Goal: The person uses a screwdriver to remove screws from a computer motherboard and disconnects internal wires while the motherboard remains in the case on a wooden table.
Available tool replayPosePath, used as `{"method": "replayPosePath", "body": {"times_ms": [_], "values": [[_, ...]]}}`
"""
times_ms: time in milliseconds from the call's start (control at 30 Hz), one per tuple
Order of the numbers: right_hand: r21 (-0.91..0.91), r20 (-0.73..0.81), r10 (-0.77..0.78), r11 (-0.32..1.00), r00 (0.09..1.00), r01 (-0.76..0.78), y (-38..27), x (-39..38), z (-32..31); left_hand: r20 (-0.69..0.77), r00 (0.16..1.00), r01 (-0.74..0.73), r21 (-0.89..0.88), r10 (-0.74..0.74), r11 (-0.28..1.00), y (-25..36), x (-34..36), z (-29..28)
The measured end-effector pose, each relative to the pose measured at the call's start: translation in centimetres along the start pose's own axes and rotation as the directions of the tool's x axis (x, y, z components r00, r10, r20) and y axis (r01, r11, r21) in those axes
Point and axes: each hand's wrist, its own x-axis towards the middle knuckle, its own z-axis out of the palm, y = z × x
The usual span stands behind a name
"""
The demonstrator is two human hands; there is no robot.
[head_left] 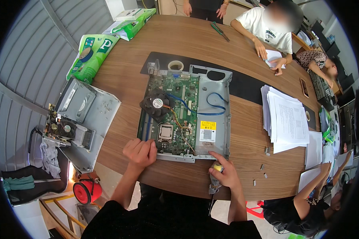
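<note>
An opened metal computer case (213, 149) lies flat before me, its green motherboard (180, 92) exposed. My left hand (140, 153) is curled closed at the near left corner; what its fingers hold, if anything, is hidden. My right hand (227, 174) stretches its index finger onto the near edge of the case. Under its thumb and curled fingers is a yellow-and-clear object (215, 184), partly covered. A black fan (157, 104) with thin wires rests tilted over the board's left side. Nearer me sits the square metal-topped processor (165, 132). A flat blue cable (214, 113) curves across the bare right side.
At the left stands another opened case (103, 119) with a fan and loose screws. Green packages (94, 59) lie behind it. Paper stacks (288, 119) and small metal pieces (255, 183) are at right. Beyond are a tape roll (175, 65), green-handled pliers (220, 31) and other people.
</note>
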Motion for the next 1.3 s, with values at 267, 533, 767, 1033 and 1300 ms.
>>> {"method": "replayPosePath", "body": {"times_ms": [267,533,767,1033,1300], "values": [[0.006,0.010,0.005,1.000,1.000,-0.005,-0.16,0.07,-0.05,-0.010,1.000,0.005,0.003,-0.005,1.000,-0.05,-0.09,0.00],[-0.006,0.000,0.004,1.000,1.000,-0.004,-0.29,0.04,-0.02,-0.014,1.000,-0.003,0.002,0.003,1.000,-0.05,-0.03,0.04],[0.000,0.006,0.024,1.000,1.000,-0.024,-0.31,0.06,-0.02,-0.010,1.000,0.005,-0.003,-0.005,1.000,0.02,-0.01,-0.08],[-0.011,0.026,0.055,0.998,0.998,-0.055,-0.12,-0.04,-0.11,-0.008,1.000,0.009,-0.001,-0.009,1.000,0.08,0.09,-0.08],[0.009,-0.002,0.021,1.000,1.000,-0.021,0.07,-0.14,-0.03,0.006,1.000,0.027,-0.030,-0.027,0.999,0.32,-0.02,-0.09]]}}
